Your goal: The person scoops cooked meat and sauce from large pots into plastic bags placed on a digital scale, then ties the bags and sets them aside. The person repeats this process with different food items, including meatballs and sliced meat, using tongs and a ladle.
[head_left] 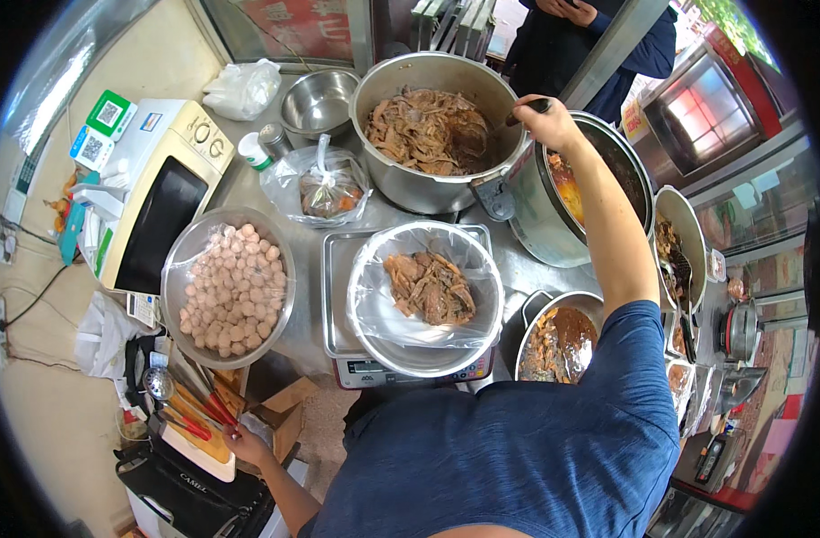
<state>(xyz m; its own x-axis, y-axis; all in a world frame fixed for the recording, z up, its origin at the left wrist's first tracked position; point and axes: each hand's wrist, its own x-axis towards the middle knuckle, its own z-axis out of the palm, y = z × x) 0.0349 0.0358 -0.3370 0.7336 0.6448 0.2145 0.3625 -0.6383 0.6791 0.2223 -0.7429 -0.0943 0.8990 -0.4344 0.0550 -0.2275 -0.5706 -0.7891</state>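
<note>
My right hand [548, 124] grips the dark handle of a utensil [514, 121] over the large metal pot [383, 161]. The utensil's lower end is not plainly visible in the brown braised meat [423, 128]. At the lower left my left hand [247, 445] is closed around the end of a long handle, which appears to belong to the perforated metal ladle [159, 383]. Before me a bowl lined with a clear plastic bag [369, 336] sits on a digital scale [339, 302]. A portion of braised meat [430, 289] lies in the bag.
A bowl of meatballs [232, 296] under clear film stands left, by a microwave [161, 222]. A tied bag of food [326, 188] and a steel bowl [319, 104] sit behind. More food pots [558, 235] line the right. Beyond the frame stands a person [605, 47].
</note>
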